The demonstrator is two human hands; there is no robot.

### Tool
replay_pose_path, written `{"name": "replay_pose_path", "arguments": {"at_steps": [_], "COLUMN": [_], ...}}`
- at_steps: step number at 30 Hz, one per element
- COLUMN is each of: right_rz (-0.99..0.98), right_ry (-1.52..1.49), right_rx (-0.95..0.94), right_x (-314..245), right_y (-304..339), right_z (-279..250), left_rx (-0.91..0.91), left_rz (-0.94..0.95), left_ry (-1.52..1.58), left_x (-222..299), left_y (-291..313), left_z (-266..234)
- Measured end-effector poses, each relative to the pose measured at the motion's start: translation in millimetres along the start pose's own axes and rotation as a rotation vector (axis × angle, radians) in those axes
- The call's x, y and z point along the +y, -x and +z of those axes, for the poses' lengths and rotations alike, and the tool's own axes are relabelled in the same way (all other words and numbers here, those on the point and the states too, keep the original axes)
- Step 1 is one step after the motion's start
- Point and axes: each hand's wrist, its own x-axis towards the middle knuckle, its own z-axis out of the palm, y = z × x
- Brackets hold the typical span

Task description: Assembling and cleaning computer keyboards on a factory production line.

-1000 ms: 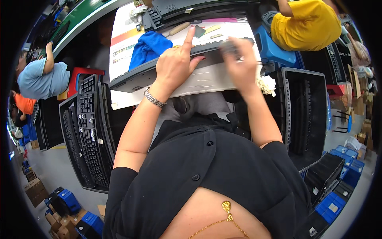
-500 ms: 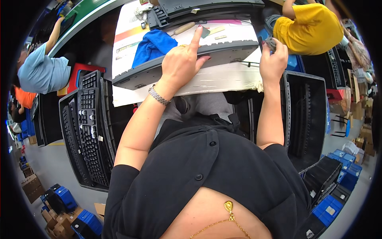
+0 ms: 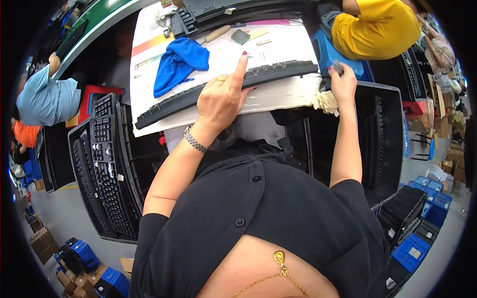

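Note:
A black keyboard (image 3: pixel 283 71) lies slantwise along the near side of the white table, its long edge turned towards me. My left hand (image 3: pixel 218 102) grips its middle, index finger stretched over the keys and thumb at the near edge. Off the keyboard's right end, my right hand (image 3: pixel 344 85) is closed in a pinch on a small dark grey bundle, mostly hidden by the fingers. Beyond the keyboard is a crumpled blue cloth (image 3: pixel 176 67). Farther back are a wooden-handled tool (image 3: pixel 217 34) and a grey-green square pad (image 3: pixel 240 37).
A black crate packed with upright keyboards (image 3: pixel 107 164) stands at my left, and another black crate (image 3: pixel 400 129) at my right. Pale crumpled fabric (image 3: pixel 325 102) hangs at the table's right corner. People in yellow (image 3: pixel 377 30) and light blue (image 3: pixel 47 102) sit nearby.
The keyboard has tipped from showing its underside to a flatter pose, keys now visible, and come nearer. My left hand came along with it; my right hand moved slightly nearer and turned.

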Motion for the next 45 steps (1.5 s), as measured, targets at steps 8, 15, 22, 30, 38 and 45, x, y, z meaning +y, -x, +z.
{"name": "replay_pose_path", "arguments": {"at_steps": [8, 15, 22, 30, 38, 45], "right_rz": [0.143, 0.023, -0.028, 0.143, 0.217, 0.28], "right_ry": [-0.298, -0.113, -0.206, -0.374, -0.596, -0.721], "right_rx": [-0.174, -0.624, -0.614, -0.531, -0.368, -0.338], "right_x": [-17.5, -63.1, -82.8, -62.7, -35.5, -26.2], "right_y": [-2.1, -35.6, -36.5, -19.4, 19.4, 92.1], "right_z": [-11.0, 27.1, 28.5, 6.7, -24.1, -43.3], "left_rx": [0.032, 0.0, 0.002, 0.013, -0.193, -0.403], "left_rz": [-0.002, 0.011, -0.01, -0.013, -0.009, 0.082], "left_ry": [0.092, 0.104, 0.12, 0.15, 0.118, -0.08], "left_x": [14.3, 24.3, 26.9, 30.1, 38.7, 41.7], "left_y": [19.4, 34.8, 43.2, 46.1, 54.0, 60.0], "left_z": [-3.9, -5.4, -5.5, -4.2, -8.0, 16.8]}}
